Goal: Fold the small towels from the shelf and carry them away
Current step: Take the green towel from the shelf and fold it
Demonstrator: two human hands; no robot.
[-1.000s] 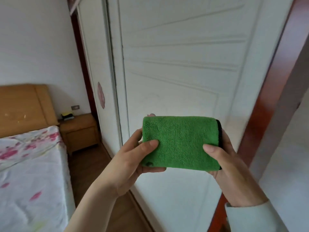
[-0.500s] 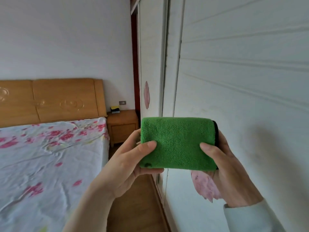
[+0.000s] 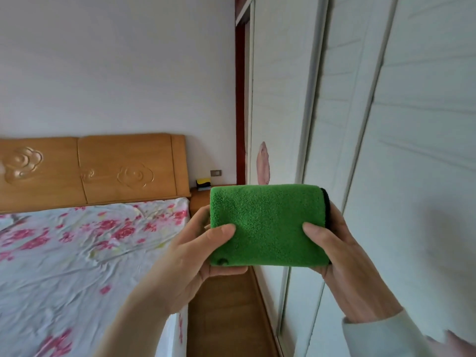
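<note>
Holding folded green towel up, both hands

Gripping the folded green towel [image 3: 268,225] at chest height, one hand per end. Left hand [image 3: 190,256]: thumb pressed flat on the front face near the left edge, fingers curled behind and under the bottom edge, so closed on the cloth, not spread. Right hand [image 3: 342,264]: thumb on the front near the right edge, fingers wrapped round the back; also clamped on. Towel sits level, a tidy rectangle w/ black trim showing at its right end and a small dark mark at the lower left corner.

Hidden / hard to tell: most fingers of both hands are behind the towel, so can't count layers or see the back. Right sleeve [image 3: 386,338], pale, is cut off by the frame bottom. Nightstand [image 3: 199,199] mostly blocked by towel; a small yellow-and-dark item [image 3: 203,183] sits on it, too small to ID.

Room: white wardrobe doors [image 3: 412,150] run close along the right side, near the right hand. Bed [image 3: 77,253] w/ floral sheet fills the left, wooden headboard [image 3: 103,168] at the wall. Between bed edge and wardrobe, a narrow strip of wood floor [image 3: 226,313] runs ahead below the hands.
</note>
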